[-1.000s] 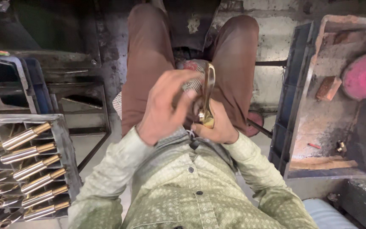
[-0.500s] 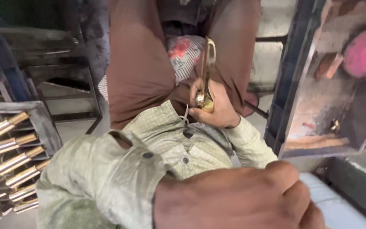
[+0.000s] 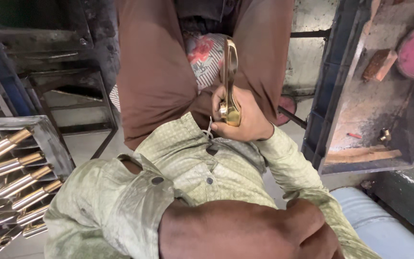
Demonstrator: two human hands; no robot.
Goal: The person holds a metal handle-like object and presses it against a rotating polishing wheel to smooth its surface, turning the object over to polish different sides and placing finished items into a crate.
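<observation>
- Gripping the lower, bulbous end of a brass handle [image 3: 229,81] in the right hand [image 3: 239,117], fingers wrapped tight, just above the lap.
- Pointing the handle's long axis away from the body, between the brown-trousered knees, toward a patterned cloth [image 3: 206,55].
- Lifting the left forearm [image 3: 235,232] close under the camera, well apart from the handle; left hand out of view, its grip impossible to tell.
- Lying at far left, a rack of brass handles [image 3: 10,180].
</observation>
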